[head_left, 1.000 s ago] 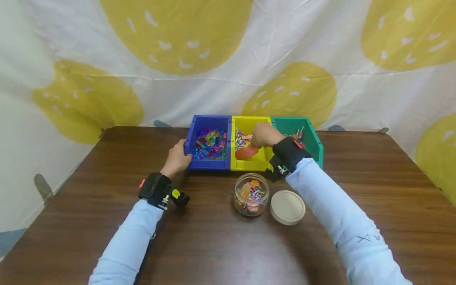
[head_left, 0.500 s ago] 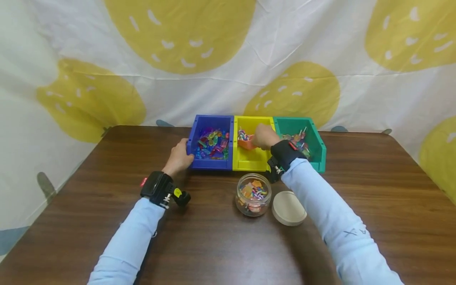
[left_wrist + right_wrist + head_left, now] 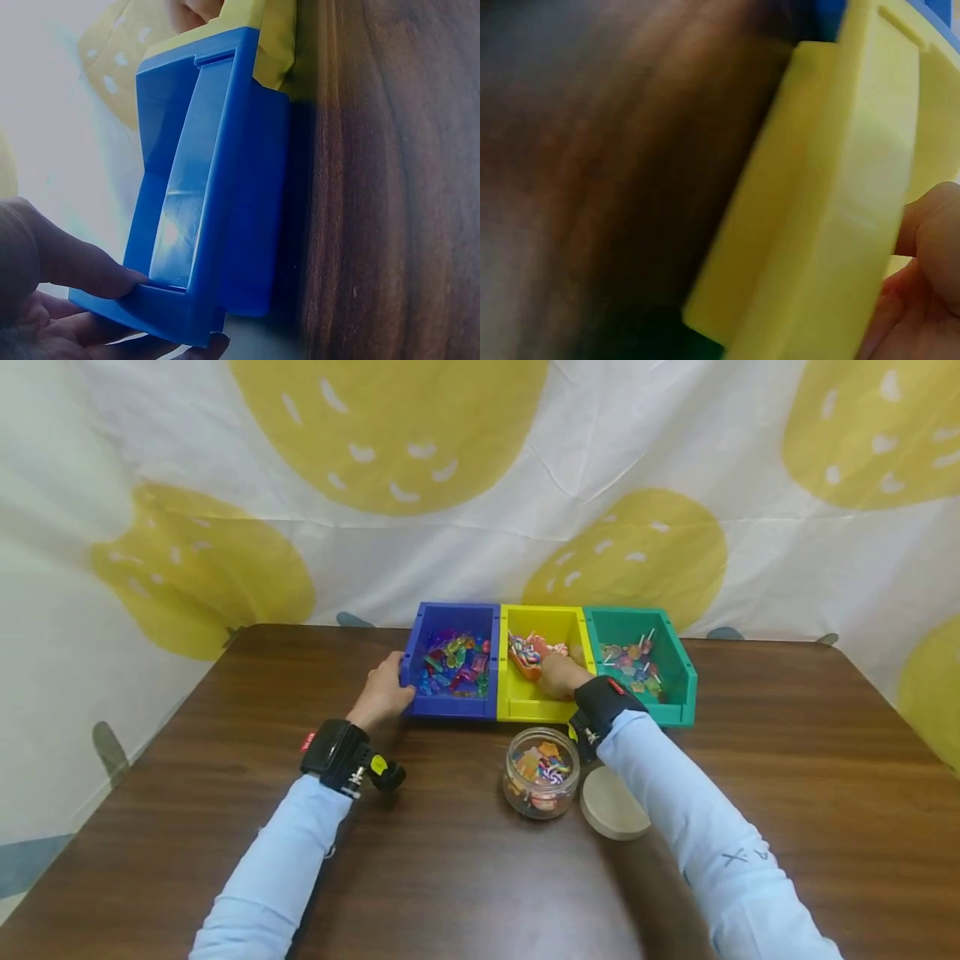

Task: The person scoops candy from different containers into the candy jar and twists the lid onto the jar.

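Note:
My left hand (image 3: 384, 692) grips the left wall of the blue bin (image 3: 459, 707), with the thumb inside the rim and fingers outside, as the left wrist view shows. Colourful translucent pieces (image 3: 457, 668) lie in that bin. Inside the yellow bin (image 3: 532, 712), my right hand (image 3: 561, 675) holds an orange scoop (image 3: 528, 671). Striped candy-like pieces (image 3: 528, 649) fill the scoop, and its handle is hidden by the hand. The right wrist view shows the curled thumb and fingers (image 3: 934, 247) behind the yellow bin's front edge, but not the scoop.
A green bin (image 3: 686, 713) with small lollipop-like pieces adjoins the yellow one. In front stands an uncovered glass jar (image 3: 515, 792) with mixed colourful pieces. Its pale round lid (image 3: 613, 806) lies on the wooden table (image 3: 480, 885), partly under the right forearm. A patterned cloth (image 3: 465, 560) hangs behind.
The orange scoop has moved back through the yellow bin and tilted up, now bearing striped pieces. My right hand has turned and drawn slightly nearer. The left hand keeps its hold on the blue bin.

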The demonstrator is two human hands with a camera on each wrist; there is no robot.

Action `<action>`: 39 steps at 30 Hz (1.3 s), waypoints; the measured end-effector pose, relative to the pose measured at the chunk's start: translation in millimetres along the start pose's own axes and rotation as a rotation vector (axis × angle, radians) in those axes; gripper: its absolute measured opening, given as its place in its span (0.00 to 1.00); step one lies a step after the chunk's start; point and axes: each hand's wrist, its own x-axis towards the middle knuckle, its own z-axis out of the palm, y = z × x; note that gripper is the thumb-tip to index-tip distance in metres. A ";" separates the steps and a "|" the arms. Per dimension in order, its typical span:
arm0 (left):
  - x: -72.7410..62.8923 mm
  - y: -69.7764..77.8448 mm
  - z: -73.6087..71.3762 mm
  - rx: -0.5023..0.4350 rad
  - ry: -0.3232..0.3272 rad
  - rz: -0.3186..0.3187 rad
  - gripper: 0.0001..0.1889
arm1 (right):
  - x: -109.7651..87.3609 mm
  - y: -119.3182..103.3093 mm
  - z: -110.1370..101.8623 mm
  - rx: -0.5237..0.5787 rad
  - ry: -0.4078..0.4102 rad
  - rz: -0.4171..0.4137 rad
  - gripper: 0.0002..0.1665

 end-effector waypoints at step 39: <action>-9.2 3.6 -0.9 -0.016 0.156 0.096 0.33 | -211.0 -68.2 -106.1 0.286 0.191 -0.050 0.16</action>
